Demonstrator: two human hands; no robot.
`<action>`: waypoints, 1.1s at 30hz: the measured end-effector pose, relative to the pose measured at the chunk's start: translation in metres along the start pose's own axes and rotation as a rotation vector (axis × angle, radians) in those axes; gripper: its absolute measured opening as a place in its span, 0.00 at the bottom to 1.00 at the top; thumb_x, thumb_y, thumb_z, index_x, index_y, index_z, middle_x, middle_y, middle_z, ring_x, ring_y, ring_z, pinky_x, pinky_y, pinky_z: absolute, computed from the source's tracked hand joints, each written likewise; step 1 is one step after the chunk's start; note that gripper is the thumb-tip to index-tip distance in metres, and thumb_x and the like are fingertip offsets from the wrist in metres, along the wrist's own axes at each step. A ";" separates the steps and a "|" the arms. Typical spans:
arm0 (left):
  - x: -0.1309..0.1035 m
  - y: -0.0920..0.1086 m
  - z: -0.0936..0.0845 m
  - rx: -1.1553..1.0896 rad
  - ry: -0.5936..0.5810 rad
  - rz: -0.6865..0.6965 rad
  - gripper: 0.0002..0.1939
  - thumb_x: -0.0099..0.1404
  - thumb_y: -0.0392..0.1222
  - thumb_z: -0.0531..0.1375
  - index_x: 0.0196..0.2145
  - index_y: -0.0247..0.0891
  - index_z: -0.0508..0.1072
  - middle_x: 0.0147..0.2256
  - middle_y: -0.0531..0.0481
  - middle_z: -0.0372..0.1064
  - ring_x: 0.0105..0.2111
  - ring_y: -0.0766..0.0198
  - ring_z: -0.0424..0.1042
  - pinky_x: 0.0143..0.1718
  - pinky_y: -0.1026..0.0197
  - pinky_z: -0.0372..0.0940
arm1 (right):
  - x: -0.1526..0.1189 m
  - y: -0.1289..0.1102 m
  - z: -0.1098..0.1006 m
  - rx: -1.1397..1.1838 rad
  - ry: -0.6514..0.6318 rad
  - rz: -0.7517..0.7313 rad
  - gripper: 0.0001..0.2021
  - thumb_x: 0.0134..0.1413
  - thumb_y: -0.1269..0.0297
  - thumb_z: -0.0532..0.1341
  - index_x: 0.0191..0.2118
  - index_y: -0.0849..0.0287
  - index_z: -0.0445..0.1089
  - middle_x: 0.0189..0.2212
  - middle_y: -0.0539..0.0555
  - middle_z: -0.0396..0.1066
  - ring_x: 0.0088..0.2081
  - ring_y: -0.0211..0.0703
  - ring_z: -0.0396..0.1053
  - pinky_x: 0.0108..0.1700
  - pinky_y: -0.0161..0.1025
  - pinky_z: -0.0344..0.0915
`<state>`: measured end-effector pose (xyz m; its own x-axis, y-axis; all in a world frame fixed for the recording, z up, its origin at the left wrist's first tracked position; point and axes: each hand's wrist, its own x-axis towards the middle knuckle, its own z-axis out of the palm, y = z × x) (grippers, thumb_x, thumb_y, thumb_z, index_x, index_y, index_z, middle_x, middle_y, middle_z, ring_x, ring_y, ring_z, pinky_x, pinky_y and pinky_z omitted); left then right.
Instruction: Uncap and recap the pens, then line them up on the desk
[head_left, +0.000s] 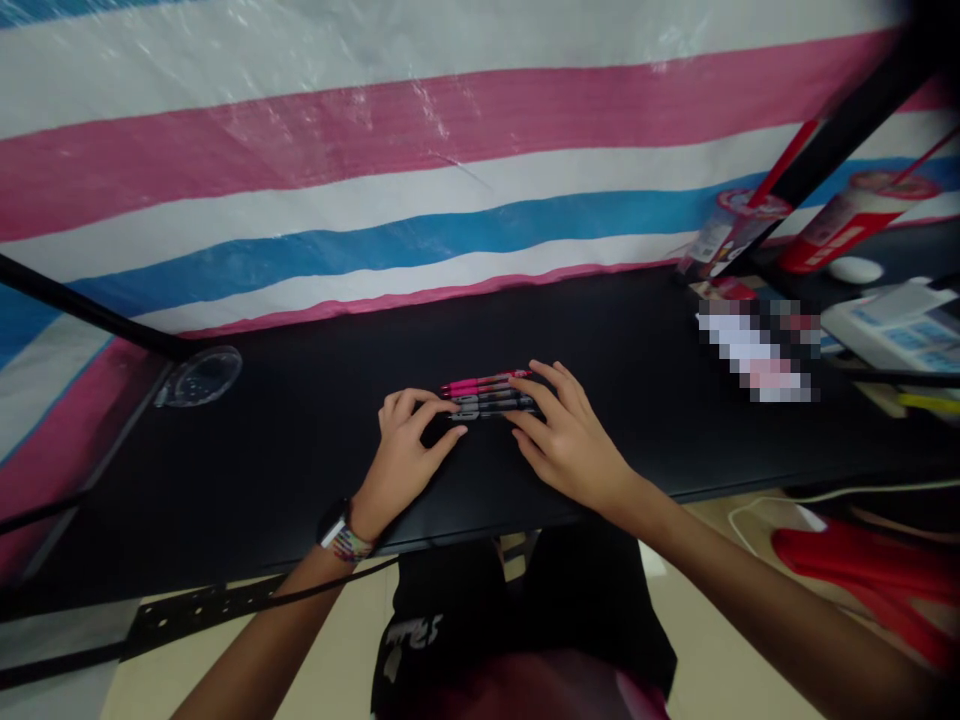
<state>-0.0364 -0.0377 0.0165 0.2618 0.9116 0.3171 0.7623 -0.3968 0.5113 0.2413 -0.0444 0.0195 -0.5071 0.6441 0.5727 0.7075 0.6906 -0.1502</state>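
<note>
Clothing (559, 690), pens (487, 396), apparently 2 cups (847, 230)

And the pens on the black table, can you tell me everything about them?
The pens lie side by side in a tight row on the black table, running left to right. They're slim and look like plastic: pink on the far side, dark with greyish parts on the near side. Fingers of the left hand and right hand seem to touch opposite ends. I can't count them surely.
</note>
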 end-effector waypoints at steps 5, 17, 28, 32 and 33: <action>0.001 0.003 0.001 0.013 0.004 0.034 0.02 0.75 0.41 0.70 0.45 0.48 0.84 0.47 0.46 0.74 0.55 0.45 0.68 0.58 0.42 0.62 | -0.003 0.000 0.003 0.050 -0.043 -0.111 0.09 0.68 0.79 0.64 0.45 0.63 0.82 0.52 0.65 0.81 0.65 0.70 0.72 0.74 0.71 0.68; 0.020 -0.001 -0.005 -0.267 0.169 0.108 0.03 0.79 0.45 0.68 0.46 0.46 0.81 0.44 0.49 0.79 0.48 0.54 0.77 0.54 0.50 0.69 | 0.013 0.014 0.005 0.406 0.084 0.165 0.10 0.76 0.69 0.61 0.51 0.59 0.82 0.42 0.60 0.77 0.47 0.55 0.71 0.50 0.53 0.74; 0.133 -0.052 0.025 -0.395 0.452 0.072 0.03 0.74 0.43 0.71 0.42 0.44 0.85 0.41 0.48 0.83 0.46 0.55 0.80 0.55 0.51 0.74 | 0.118 0.114 0.062 0.937 0.158 0.501 0.12 0.64 0.53 0.69 0.37 0.57 0.81 0.30 0.51 0.76 0.31 0.41 0.70 0.34 0.40 0.67; 0.136 -0.067 0.033 -0.508 0.443 -0.006 0.05 0.70 0.45 0.74 0.42 0.45 0.87 0.41 0.48 0.85 0.44 0.55 0.82 0.54 0.50 0.76 | 0.116 0.118 0.074 1.076 0.151 0.656 0.13 0.60 0.51 0.72 0.37 0.57 0.81 0.28 0.50 0.75 0.26 0.37 0.67 0.25 0.36 0.63; 0.135 -0.068 0.033 -0.523 0.432 -0.020 0.05 0.69 0.46 0.74 0.41 0.45 0.87 0.41 0.48 0.86 0.44 0.55 0.83 0.55 0.49 0.76 | 0.114 0.117 0.075 1.127 0.143 0.697 0.13 0.59 0.51 0.73 0.36 0.57 0.81 0.27 0.50 0.74 0.24 0.37 0.66 0.24 0.36 0.62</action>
<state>-0.0333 0.1161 -0.0023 -0.0919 0.8376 0.5386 0.3494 -0.4793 0.8051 0.2299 0.1344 0.0065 -0.1030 0.9796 0.1727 -0.0302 0.1705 -0.9849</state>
